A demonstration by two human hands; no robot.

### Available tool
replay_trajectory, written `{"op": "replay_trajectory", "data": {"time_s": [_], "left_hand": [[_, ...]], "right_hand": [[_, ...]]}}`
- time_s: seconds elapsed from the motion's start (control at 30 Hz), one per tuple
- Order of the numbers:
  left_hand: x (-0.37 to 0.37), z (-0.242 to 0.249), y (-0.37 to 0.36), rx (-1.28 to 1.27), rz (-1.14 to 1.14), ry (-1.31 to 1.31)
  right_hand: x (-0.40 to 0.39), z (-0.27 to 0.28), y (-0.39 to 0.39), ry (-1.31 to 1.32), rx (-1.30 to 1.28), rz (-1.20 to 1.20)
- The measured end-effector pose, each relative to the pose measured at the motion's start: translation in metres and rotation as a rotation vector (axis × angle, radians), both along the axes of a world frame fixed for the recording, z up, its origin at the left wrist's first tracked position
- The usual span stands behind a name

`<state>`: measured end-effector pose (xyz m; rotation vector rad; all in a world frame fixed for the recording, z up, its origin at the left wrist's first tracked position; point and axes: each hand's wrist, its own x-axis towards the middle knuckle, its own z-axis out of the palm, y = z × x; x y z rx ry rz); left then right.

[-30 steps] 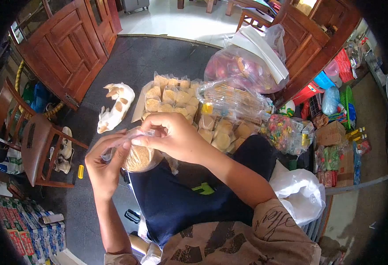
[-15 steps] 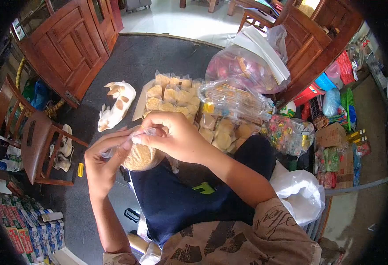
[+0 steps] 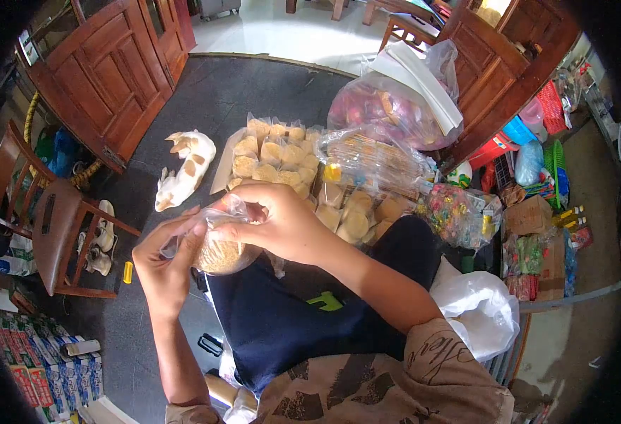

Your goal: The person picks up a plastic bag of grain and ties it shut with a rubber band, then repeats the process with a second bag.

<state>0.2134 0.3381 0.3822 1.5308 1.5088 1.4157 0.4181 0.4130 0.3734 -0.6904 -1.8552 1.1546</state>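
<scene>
A small clear plastic bag (image 3: 222, 256) filled with tan, grainy stuff is held above my left thigh. My left hand (image 3: 163, 256) grips its upper left side, thumb pressed against the plastic. On the other side my right hand (image 3: 286, 222) pinches the bag's loose top between thumb and fingers. The thin film stands up between both hands, and some fingertips are hidden behind it. Just beyond my hands, many similar filled bags (image 3: 269, 152) stand packed in rows, with more rounded tan packs (image 3: 355, 225) to the right.
A white and brown dog (image 3: 196, 166) lies on the dark floor at the left, near a wooden chair (image 3: 60, 219). A large clear sack (image 3: 377, 113) and a plastic-wrapped bundle (image 3: 374, 159) sit behind the packs. An open white sack (image 3: 480, 307) stands by my right side.
The bag's top film has loosened and spread upward between my fingers, where it was gathered tighter before. Both hands stay in nearly the same place.
</scene>
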Motion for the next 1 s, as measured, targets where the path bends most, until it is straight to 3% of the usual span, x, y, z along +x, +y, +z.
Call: {"op": "replay_trajectory", "data": {"time_s": [0.47, 0.57, 0.67, 1.0], "left_hand": [[-0.004, -0.002, 0.001, -0.002, -0.049, -0.088], [-0.010, -0.002, 0.001, -0.018, -0.075, -0.070], [-0.010, 0.003, 0.000, -0.017, -0.092, -0.067], [-0.009, 0.004, 0.000, 0.018, -0.122, -0.025]], "right_hand": [[-0.010, -0.004, 0.000, 0.106, -0.052, -0.006], [-0.010, 0.003, -0.001, 0.078, 0.053, -0.030], [-0.002, 0.013, 0.001, -0.118, 0.010, 0.036], [0.003, 0.034, 0.012, -0.188, 0.175, 0.101]]}}
